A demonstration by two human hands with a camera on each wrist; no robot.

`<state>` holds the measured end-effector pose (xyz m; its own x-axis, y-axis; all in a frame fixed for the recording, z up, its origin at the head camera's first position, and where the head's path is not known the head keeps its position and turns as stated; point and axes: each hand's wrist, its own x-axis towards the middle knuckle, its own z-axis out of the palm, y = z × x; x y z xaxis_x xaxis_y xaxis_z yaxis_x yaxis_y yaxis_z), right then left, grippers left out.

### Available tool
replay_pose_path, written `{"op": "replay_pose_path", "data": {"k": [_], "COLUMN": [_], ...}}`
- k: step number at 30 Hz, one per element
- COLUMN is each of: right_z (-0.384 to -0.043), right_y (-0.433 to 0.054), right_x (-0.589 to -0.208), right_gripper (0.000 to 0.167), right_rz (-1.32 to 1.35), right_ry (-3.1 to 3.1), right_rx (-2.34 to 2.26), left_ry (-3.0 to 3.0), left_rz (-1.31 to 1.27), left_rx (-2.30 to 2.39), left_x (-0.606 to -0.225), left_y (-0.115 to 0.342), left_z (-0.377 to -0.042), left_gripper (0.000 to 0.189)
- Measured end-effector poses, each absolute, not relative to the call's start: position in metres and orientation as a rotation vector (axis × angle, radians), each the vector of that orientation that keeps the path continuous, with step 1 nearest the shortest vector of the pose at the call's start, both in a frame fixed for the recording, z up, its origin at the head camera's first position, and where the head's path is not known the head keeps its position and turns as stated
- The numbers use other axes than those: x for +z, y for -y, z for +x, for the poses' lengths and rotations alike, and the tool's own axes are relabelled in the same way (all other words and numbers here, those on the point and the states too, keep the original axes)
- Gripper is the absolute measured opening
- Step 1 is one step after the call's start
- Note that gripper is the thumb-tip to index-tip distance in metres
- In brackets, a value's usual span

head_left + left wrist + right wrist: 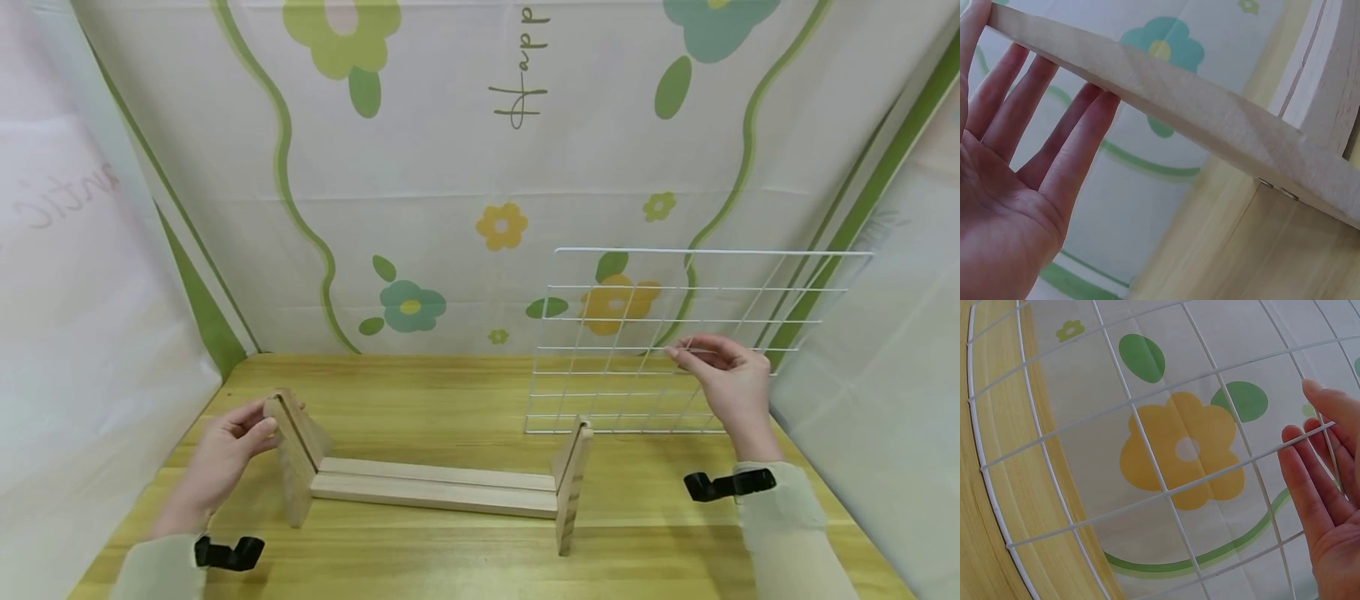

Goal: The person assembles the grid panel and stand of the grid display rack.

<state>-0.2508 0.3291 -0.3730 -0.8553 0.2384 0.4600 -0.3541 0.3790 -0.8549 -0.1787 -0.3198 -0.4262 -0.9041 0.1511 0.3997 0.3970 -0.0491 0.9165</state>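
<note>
Left grip [225, 448] pinching wooden stand [435, 492] at upper left; right grip [731, 387] pinching wire grid [1167, 494] near middle

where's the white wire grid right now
In the head view, the white wire grid is on the right, pinched in the person's right hand, beyond the right end of the wooden stand.

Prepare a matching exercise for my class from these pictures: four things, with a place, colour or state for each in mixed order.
Column one
1. left hand
2. wire grid
3. right hand
4. wooden stand

Column two
A. holds a thin wire
B. pale, on the table
C. holds an upright end panel
D. white, with many openings

Pairs: 1-C; 2-D; 3-A; 4-B
</note>
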Motion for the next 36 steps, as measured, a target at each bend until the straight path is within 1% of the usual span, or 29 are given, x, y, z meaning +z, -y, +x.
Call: {"op": "replay_pose_path", "data": {"k": [13,21,26,29,32,36], "right_z": [-0.252,-0.252,-0.253,-0.252,-0.252,-0.252], "right_y": [-0.329,-0.329,-0.329,-0.329,-0.328,-0.328], "right_x": [-0.373,-0.374,-0.374,-0.374,-0.373,-0.374], "right_gripper": [0.032,0.031,0.031,0.03,0.03,0.03], "right_rz": [0.08,0.082,0.083,0.082,0.076,0.077], "right_ry": [2.125,2.126,2.113,2.107,2.109,2.114], "right_rx": [1.489,1.492,1.509,1.513,1.512,1.527], "left_ry": [2.064,2.083,2.101,2.088,2.089,2.151], "left_rz": [-0.428,-0.35,-0.278,-0.24,-0.253,-0.29], "left_rx": [-1.977,-1.922,-1.874,-1.87,-1.865,-1.848], "left_x": [-0.421,-0.422,-0.422,-0.421,-0.421,-0.42], "left_y": [0.286,0.271,0.261,0.258,0.258,0.262], "left_z": [-0.183,-0.185,-0.187,-0.185,-0.185,-0.185], "left_gripper": [0.038,0.031,0.033,0.038,0.037,0.031]}}
